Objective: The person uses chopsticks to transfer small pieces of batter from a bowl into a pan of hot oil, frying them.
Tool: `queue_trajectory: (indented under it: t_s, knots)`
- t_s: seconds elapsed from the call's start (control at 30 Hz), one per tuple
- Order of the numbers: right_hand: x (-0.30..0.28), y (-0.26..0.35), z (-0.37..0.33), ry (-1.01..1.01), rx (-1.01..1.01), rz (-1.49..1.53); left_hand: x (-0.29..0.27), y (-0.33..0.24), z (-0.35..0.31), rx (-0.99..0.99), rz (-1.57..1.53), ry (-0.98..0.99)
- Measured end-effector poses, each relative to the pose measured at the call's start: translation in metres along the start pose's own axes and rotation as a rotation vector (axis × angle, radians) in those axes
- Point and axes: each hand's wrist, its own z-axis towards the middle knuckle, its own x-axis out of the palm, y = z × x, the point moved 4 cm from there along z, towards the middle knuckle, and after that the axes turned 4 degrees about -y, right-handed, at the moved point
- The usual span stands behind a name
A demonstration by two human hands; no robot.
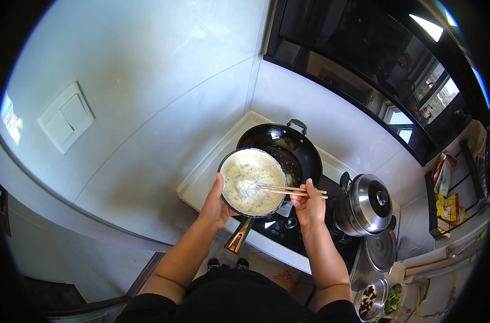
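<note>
My left hand holds a bowl by its left side, the thumb on the rim. Inside is a pale, thick batter with green flecks and a whiter, powdery-looking patch in the middle. A pair of wooden chopsticks is gripped in my right hand, their tips in the batter. The bowl is over the near left part of a black wok and hides some of it. A wooden handle sticks out toward me from below the bowl.
On the black stove, a lidded steel pot stands right of the wok. Beside it lies a round lid. Lower right are a steel bowl of dark and pale pieces and some greens. A black range hood hangs above.
</note>
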Motion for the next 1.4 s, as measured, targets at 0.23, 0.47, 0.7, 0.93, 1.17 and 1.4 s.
queue_trajectory:
  t_s: [0.23,0.47,0.7,0.93,1.17,1.4]
  knots:
    - [0.018,0.002,-0.006,0.039,-0.092,0.105,0.001,0.005,-0.003,-0.007,0.001,-0.014]
    - [0.009,0.042,-0.038,0.083,-1.045,-0.256,0.005,0.000,-0.007,-0.008,0.018,0.004]
    - [0.045,0.105,-0.100,0.537,-1.528,-0.847,-0.002,-0.007,-0.007,0.021,0.012,-0.013]
    - [0.031,0.117,0.003,0.227,-0.215,-0.562,0.003,-0.003,-0.005,-0.020,-0.045,0.077]
    - [0.028,0.044,0.024,0.261,0.293,-0.253,0.000,0.005,-0.007,-0.040,-0.079,0.107]
    - [0.043,0.045,-0.017,0.306,-0.329,0.068,0.000,-0.006,-0.014,0.012,-0.099,0.028]
